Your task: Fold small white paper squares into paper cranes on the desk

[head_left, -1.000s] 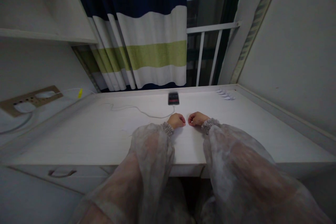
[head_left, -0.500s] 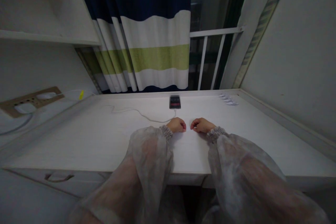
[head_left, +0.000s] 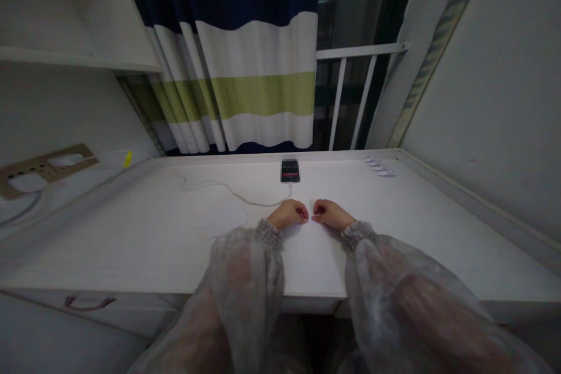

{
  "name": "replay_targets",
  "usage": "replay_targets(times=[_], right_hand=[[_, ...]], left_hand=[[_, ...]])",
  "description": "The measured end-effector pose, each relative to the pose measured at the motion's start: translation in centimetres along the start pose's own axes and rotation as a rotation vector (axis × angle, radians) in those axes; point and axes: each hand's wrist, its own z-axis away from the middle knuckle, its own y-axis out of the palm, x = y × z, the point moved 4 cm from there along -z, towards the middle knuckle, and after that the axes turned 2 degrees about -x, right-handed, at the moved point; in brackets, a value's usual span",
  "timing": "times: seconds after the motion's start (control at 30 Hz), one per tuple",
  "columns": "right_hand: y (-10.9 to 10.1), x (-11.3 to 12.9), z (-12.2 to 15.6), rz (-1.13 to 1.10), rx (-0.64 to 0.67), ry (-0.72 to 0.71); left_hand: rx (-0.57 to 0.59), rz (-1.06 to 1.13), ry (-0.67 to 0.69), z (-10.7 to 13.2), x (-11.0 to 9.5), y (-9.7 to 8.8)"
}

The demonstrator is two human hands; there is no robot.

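My left hand (head_left: pixel 290 213) is closed in a pinch above the middle of the white desk (head_left: pixel 144 234), its fingertips pointing right. Facing it across a narrow gap, my right hand (head_left: pixel 332 214) is pinched too. Whatever lies between the fingertips of either hand is too small or too pale to make out against the white desktop. Just beyond the hands, a phone (head_left: pixel 290 170) with a lit dark screen lies near the back edge. Its white cable (head_left: pixel 239 193) runs past my left hand and off to the left.
Several small pale folded pieces (head_left: pixel 380 167) lie in a row at the back right. A power strip (head_left: pixel 48 169) with plugs is on the left wall. Behind the desk hang a striped curtain (head_left: pixel 263 93) and a white window rail (head_left: pixel 362 51). A drawer handle (head_left: pixel 90 304) is below left.
Both hands have shifted slightly left and nearer to me, with the gap between their fingertips narrower. The view has moved a little. Both hands stay pinched.
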Motion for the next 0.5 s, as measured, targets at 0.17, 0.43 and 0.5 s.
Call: replay_targets(times=[0.17,0.43,0.5], right_hand=[[-0.5,0.3,0.2,0.064,0.002,-0.050],[-1.3,1.0,1.9,0.182,-0.036,-0.171],[-1.3,1.2,2.4,0.212,-0.033,-0.207]], left_hand=[[0.040,-0.015,0.043,0.0,-0.2,-0.2],[-0.008,-0.095,0.133,0.6,-0.7,-0.5],[-0.043,-0.130,0.165,0.9,-1.0,-0.8]])
